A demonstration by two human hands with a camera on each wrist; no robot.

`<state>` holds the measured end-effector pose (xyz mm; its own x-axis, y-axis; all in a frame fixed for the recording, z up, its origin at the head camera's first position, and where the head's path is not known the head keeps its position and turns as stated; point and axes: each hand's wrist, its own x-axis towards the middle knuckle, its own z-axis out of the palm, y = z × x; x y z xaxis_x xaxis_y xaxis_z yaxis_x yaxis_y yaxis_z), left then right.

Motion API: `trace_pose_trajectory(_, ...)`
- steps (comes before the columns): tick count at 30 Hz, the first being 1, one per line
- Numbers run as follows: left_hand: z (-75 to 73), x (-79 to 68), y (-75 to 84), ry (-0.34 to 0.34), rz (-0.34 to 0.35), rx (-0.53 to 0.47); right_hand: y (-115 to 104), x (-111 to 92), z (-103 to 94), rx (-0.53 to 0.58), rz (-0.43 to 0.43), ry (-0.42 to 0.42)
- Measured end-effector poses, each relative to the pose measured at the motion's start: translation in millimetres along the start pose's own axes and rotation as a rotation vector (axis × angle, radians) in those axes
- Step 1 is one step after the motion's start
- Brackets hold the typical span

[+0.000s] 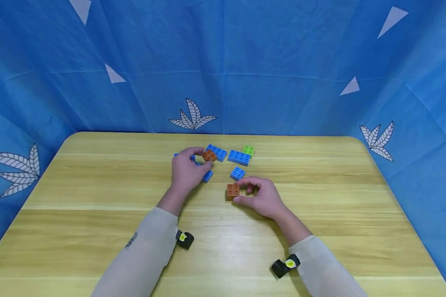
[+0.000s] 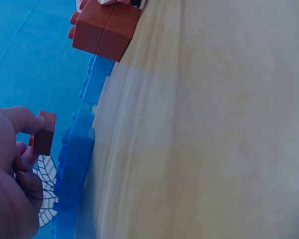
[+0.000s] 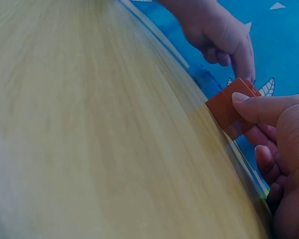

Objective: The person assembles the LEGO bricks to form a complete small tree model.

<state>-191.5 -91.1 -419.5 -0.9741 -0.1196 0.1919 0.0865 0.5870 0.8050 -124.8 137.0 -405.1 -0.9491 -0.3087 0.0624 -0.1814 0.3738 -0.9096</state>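
My left hand (image 1: pixel 187 173) pinches an orange-brown two-by-two toy brick (image 1: pixel 209 156) between thumb and fingers. In the left wrist view this brick (image 2: pixel 45 134) is held up off the table, apart from the blue bricks (image 2: pixel 75 159). Nearer the front, my right hand (image 1: pixel 264 199) grips an orange-brown stack (image 1: pixel 233 192) by its sides. A seam across the stack (image 3: pixel 228 107) in the right wrist view shows two bricks joined. Just behind it lies a small blue brick (image 1: pixel 237 173). My left hand partly hides blue bricks (image 1: pixel 207 176) beneath it.
Two long blue bricks, one left (image 1: pixel 219 153) and one right (image 1: pixel 239 157), lie toward the back of the wooden table (image 1: pixel 319 185). A green brick (image 1: pixel 248 150) sits behind the right one. A blue curtain (image 1: pixel 282 82) hangs beyond the table's back edge.
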Motion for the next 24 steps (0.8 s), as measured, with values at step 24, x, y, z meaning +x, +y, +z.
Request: trace_pose_trajectory(24,-8.8,-30.6,18.7,-0.328,-0.006,-0.322,47,10,4.2,-0.087,-0.026,0.005)
